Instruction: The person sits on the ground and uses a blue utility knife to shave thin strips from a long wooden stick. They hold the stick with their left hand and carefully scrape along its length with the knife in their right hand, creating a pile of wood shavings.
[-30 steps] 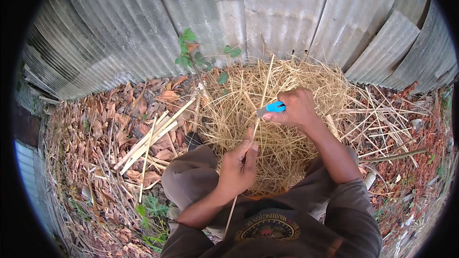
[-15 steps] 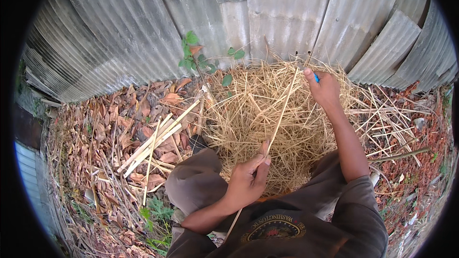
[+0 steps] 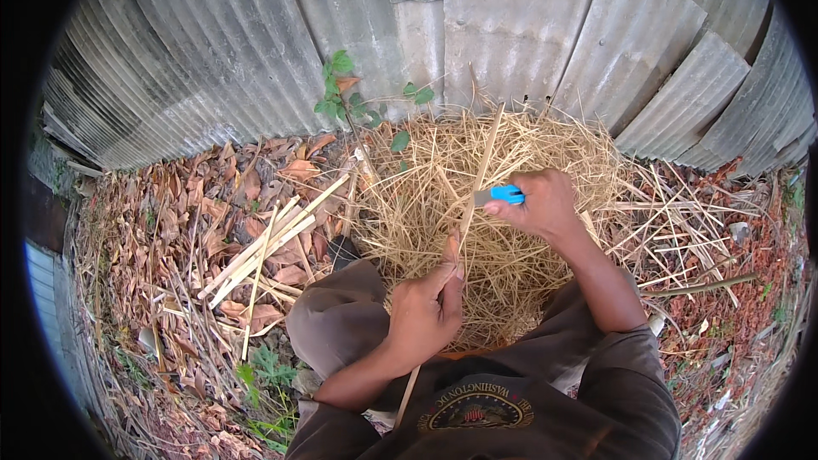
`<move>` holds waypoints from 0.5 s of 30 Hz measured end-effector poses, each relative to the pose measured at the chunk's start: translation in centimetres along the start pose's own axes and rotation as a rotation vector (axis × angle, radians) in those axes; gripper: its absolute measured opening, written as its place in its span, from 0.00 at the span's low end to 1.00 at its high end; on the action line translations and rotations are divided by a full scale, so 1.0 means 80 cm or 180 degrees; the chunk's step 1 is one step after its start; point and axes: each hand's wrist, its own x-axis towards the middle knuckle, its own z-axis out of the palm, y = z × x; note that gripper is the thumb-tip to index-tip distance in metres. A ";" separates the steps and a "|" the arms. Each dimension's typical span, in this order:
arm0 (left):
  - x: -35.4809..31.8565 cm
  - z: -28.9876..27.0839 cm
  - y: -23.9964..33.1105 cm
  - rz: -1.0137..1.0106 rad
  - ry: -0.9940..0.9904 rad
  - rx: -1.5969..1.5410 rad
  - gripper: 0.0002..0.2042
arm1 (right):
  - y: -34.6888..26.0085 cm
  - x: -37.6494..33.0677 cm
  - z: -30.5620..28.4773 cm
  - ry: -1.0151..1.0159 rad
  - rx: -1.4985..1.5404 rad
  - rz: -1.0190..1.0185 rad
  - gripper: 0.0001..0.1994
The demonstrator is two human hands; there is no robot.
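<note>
L hand (image 3: 426,311) closed, gripping thin pale strip (image 3: 488,152) above straw pile (image 3: 532,264); strip's long axis runs lower L to upper R, far end pointing twd corrugated metal fence (image 3: 520,25). R hand (image 3: 547,204) closed round blue-handled knife (image 3: 509,194), blade pointing L, at strip abv L hand

Weathered grey corrugated-metal fence (image 3: 520,25), overlapping sheets, approx. 10 to 2 o'clock. Green sapling (image 3: 341,62) nr. its base, 11. Outdoor grnd: brown leaf litter (image 3: 200,213) at 9, reddish debris (image 3: 767,238) at 3, weeds (image 3: 273,369) at 7. Even daylight.
</note>
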 end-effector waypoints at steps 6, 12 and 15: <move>0.000 0.006 -0.003 -0.0095 -0.0043 0.0121 0.20 | 0.003 0.003 0.005 0.0055 -0.0107 -0.0393 0.37; -0.010 0.006 -0.004 -0.0010 -0.0378 -0.0010 0.23 | 0.071 0.019 0.005 0.0161 -0.0324 0.0608 0.38; -0.016 0.006 -0.004 -0.0142 -0.0324 -0.0246 0.24 | 0.048 0.012 0.000 -0.0075 -0.0277 0.0485 0.38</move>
